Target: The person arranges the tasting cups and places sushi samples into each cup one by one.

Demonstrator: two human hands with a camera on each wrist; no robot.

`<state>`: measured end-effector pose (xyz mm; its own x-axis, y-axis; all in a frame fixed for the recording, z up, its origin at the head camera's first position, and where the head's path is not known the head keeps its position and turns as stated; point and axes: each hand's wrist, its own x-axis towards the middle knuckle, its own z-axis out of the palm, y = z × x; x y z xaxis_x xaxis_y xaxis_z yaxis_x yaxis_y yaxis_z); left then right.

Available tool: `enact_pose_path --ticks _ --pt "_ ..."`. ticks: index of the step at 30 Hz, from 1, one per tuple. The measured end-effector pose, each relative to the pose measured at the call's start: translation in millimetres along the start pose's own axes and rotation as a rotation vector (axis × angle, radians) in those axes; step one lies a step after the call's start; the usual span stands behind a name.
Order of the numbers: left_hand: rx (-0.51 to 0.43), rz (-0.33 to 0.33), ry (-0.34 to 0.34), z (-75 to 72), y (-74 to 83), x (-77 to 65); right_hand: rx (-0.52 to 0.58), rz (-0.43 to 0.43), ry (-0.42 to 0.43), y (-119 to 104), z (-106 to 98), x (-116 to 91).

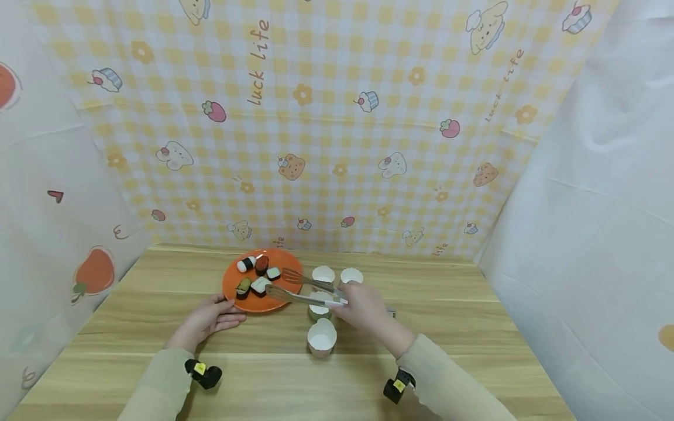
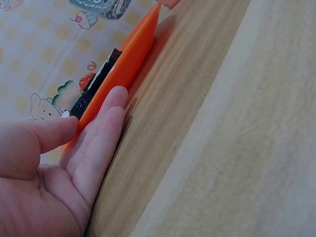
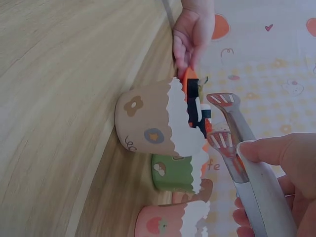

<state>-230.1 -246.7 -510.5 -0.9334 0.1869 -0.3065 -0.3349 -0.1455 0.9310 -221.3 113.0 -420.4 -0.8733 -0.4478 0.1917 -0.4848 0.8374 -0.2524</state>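
My left hand (image 1: 207, 321) holds the near-left rim of an orange plate (image 1: 230, 280), thumb on top and fingers along the underside, as the left wrist view shows. Several toy sushi pieces lie on the plate, among them one with a red top (image 1: 261, 265), a white-topped one (image 1: 260, 285) and a small white roll (image 1: 273, 273). A pair of metal tongs (image 3: 244, 131) is gripped in my right hand (image 1: 363, 307), thumb on one arm. Their slotted tips are spread apart over the plate's right side, with nothing seen between them.
Several scalloped cupcake cups stand right of the plate, under and around the tongs: a beige cup (image 3: 143, 116), a green cup (image 3: 173, 173) and a pink cup (image 3: 158, 219) among them. A checked cloth (image 1: 337, 128) hangs behind the wooden table (image 1: 253, 380).
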Motion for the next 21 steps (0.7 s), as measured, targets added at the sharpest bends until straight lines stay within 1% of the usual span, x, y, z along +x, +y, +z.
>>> enact_pose_path --ticks 4,10,21 --pt "0.007 0.007 0.003 0.5 0.5 -0.4 -0.015 0.004 -0.023 -4 4 5" --pt "0.004 0.01 -0.001 2.4 0.2 -0.4 -0.008 0.024 -0.047 -8 11 9" --pt "0.0 0.012 0.003 0.8 -0.3 -0.5 -0.046 0.053 -0.062 -13 20 19"
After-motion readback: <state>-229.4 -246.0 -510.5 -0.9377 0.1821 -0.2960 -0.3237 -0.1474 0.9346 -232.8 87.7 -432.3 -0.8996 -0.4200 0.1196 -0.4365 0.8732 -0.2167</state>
